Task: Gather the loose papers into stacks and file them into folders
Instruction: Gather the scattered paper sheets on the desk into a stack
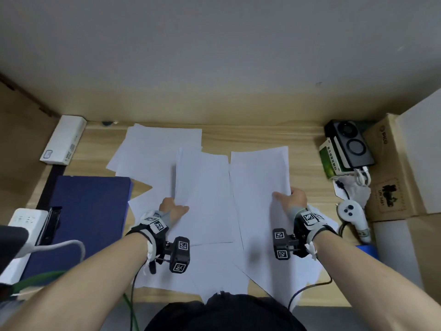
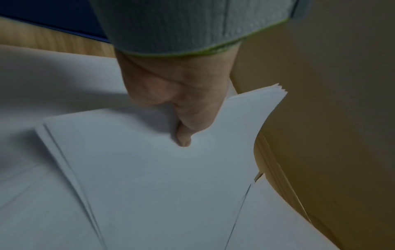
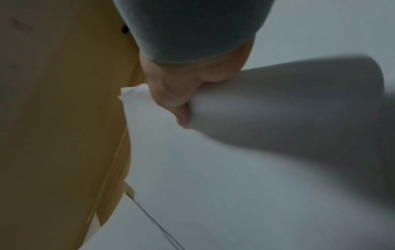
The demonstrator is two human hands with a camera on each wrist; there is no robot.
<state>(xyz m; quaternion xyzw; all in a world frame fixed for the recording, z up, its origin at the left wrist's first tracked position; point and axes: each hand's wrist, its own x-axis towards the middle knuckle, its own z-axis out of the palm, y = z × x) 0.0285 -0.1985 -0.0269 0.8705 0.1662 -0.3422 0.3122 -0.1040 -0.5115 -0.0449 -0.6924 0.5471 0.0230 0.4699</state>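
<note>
White sheets lie scattered over the wooden desk. My left hand pinches the left edge of a thin stack of papers, thumb on top, fingers hidden beneath. My right hand grips the right edge of a second stack of papers, thumb on top, the sheets bending beside it. Both stacks are lifted side by side over loose sheets that stay flat. A dark blue folder lies shut at the left of the desk.
A white box and a power strip sit at the left. At the right stand a black device on a green box, a white controller with cables, and cardboard boxes. A wall closes the desk's far edge.
</note>
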